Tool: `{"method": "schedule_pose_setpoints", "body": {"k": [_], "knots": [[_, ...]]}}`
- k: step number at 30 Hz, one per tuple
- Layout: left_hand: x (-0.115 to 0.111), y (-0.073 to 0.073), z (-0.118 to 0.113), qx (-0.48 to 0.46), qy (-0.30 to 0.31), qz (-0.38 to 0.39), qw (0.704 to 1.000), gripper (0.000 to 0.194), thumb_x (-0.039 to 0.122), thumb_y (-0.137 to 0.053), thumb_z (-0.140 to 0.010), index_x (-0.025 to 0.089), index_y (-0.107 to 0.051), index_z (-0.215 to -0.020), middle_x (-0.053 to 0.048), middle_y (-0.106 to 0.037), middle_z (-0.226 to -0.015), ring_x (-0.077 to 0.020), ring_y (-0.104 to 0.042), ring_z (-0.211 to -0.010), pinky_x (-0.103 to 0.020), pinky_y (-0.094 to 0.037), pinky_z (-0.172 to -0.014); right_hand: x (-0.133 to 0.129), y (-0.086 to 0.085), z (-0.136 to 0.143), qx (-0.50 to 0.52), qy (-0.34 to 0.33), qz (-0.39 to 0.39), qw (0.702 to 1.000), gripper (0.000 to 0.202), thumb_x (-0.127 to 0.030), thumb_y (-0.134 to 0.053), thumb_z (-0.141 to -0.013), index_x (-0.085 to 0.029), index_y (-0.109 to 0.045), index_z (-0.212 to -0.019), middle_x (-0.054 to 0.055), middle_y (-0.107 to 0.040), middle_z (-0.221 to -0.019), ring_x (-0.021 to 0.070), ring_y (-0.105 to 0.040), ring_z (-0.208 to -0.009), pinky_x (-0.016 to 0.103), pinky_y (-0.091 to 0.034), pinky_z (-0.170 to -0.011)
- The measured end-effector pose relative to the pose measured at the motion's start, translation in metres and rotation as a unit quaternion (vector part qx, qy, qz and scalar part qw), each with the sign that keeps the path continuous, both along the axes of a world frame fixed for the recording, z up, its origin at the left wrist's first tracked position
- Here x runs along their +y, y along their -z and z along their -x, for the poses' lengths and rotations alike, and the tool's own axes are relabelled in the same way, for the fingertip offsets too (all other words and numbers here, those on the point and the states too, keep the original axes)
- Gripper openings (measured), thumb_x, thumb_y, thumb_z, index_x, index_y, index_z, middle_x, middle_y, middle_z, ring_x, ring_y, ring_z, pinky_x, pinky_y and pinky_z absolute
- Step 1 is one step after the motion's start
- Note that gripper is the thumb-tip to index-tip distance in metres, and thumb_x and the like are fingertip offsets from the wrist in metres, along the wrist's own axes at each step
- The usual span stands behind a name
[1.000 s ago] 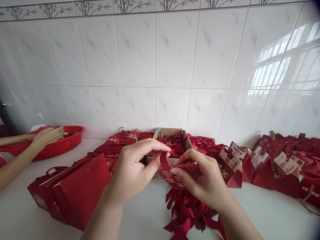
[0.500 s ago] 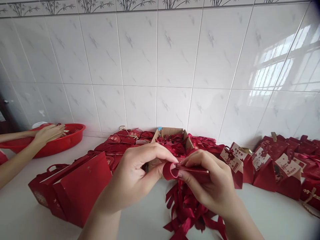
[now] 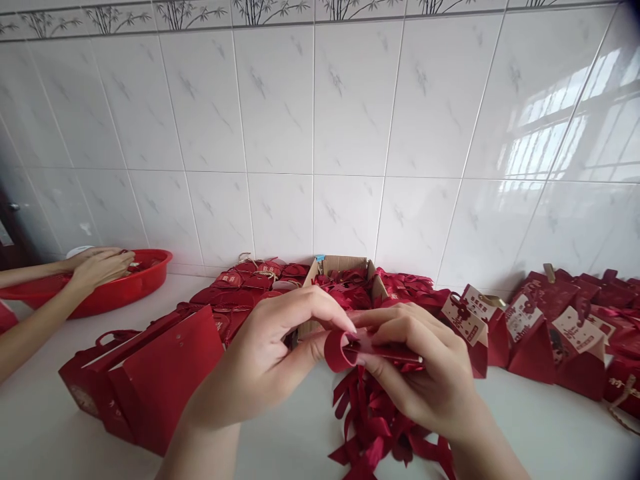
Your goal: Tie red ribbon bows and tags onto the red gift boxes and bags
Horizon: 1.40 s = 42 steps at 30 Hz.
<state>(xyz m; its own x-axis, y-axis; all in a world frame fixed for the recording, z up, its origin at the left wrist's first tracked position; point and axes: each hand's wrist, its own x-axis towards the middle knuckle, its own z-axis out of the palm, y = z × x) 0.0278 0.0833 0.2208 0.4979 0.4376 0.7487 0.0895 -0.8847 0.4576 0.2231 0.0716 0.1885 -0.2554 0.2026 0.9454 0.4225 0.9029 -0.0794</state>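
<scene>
In front of the cardboard box, both my hands meet at chest height. My left hand (image 3: 273,353) pinches a red strip (image 3: 338,352) curled into a loop; whether it is ribbon or card I cannot tell. My right hand (image 3: 425,360) is closed on a flat red folded piece (image 3: 400,352), its thumb below and fingers over the top. The strip's end meets this piece between my fingertips, where the joint is partly hidden. Under my hands, a heap of dark red ribbons (image 3: 373,427) lies on the white table.
Large red gift bags (image 3: 165,373) stand at left, with small red boxes (image 3: 240,280) behind them. A cardboard box (image 3: 345,261) holds ribbons. Red triangular boxes (image 3: 533,347) line the right. At far left, another person's hands (image 3: 100,267) reach into a red basin (image 3: 150,280).
The loop looks slightly wider and my right fingers have shifted a little on the flat piece. At the basin, the other person's hands have drawn closer together.
</scene>
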Motion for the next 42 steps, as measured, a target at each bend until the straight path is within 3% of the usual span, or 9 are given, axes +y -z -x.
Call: {"method": "schedule_pose_setpoints", "body": {"k": [4,7,10,18,30,36,42], "knots": [[-0.001,0.001,0.001,-0.002,0.039,0.018,0.999,0.018,0.008,-0.063,-0.084,0.022,-0.066,-0.094,-0.003,-0.068,-0.083,-0.0143,-0.067,-0.074,-0.021,-0.055,-0.058,-0.001,-0.003,-0.001,0.015,-0.023,-0.030,0.999,0.017,-0.007,-0.064,-0.081,-0.022,-0.057,-0.086,0.005,-0.075,-0.084,0.0178,-0.069,-0.070,0.031,-0.050,-0.058],[0.000,0.001,0.005,0.013,0.046,-0.005,0.999,0.021,0.010,-0.068,-0.080,0.022,-0.066,-0.097,-0.005,-0.071,-0.087,-0.0182,-0.069,-0.081,-0.028,-0.059,-0.070,0.000,-0.003,-0.002,0.014,-0.028,-0.060,0.998,0.019,-0.004,-0.063,-0.079,-0.020,-0.059,-0.087,0.005,-0.075,-0.082,0.0182,-0.069,-0.066,0.032,-0.050,-0.057],[0.001,-0.001,0.008,0.034,0.031,-0.039,0.998,0.028,0.006,-0.067,-0.078,0.025,-0.065,-0.099,-0.004,-0.071,-0.088,-0.0196,-0.067,-0.084,-0.033,-0.058,-0.078,0.000,-0.002,-0.002,0.028,-0.021,-0.080,0.996,0.023,0.000,-0.065,-0.074,-0.020,-0.059,-0.084,0.006,-0.075,-0.077,0.0182,-0.066,-0.063,0.033,-0.050,-0.056],[-0.006,-0.001,0.004,0.078,-0.030,-0.063,0.995,0.039,0.008,-0.065,-0.080,0.027,-0.063,-0.114,-0.005,-0.064,-0.112,-0.0180,-0.064,-0.101,-0.026,-0.057,-0.084,-0.002,-0.002,-0.001,-0.001,0.002,-0.093,0.996,0.025,0.001,-0.059,-0.075,-0.022,-0.057,-0.084,0.003,-0.075,-0.078,0.0174,-0.062,-0.064,0.034,-0.050,-0.057],[-0.001,0.002,-0.001,0.040,-0.057,-0.073,0.995,0.019,0.009,-0.065,-0.081,0.023,-0.070,-0.092,-0.003,-0.063,-0.092,-0.0116,-0.061,-0.069,-0.022,-0.050,-0.056,-0.001,0.001,-0.002,0.018,0.005,-0.078,0.997,0.025,0.001,-0.063,-0.073,-0.021,-0.056,-0.083,0.004,-0.073,-0.076,0.0183,-0.060,-0.064,0.034,-0.047,-0.056],[0.002,0.004,-0.005,-0.011,-0.051,-0.060,0.997,0.016,0.010,-0.066,-0.082,0.024,-0.073,-0.079,-0.005,-0.060,-0.087,-0.0146,-0.061,-0.071,-0.025,-0.049,-0.053,0.001,0.001,-0.001,0.041,0.011,-0.077,0.996,0.022,0.000,-0.061,-0.075,-0.020,-0.055,-0.081,0.006,-0.071,-0.075,0.0177,-0.059,-0.064,0.033,-0.047,-0.054],[0.001,0.002,-0.008,-0.023,-0.044,-0.027,0.998,0.015,0.011,-0.066,-0.081,0.024,-0.074,-0.078,-0.006,-0.060,-0.086,-0.0146,-0.061,-0.069,-0.025,-0.049,-0.051,0.001,0.000,-0.001,0.029,0.038,-0.084,0.995,0.023,-0.001,-0.062,-0.076,-0.021,-0.051,-0.079,0.007,-0.075,-0.092,0.0180,-0.062,-0.068,0.034,-0.046,-0.059]]}}
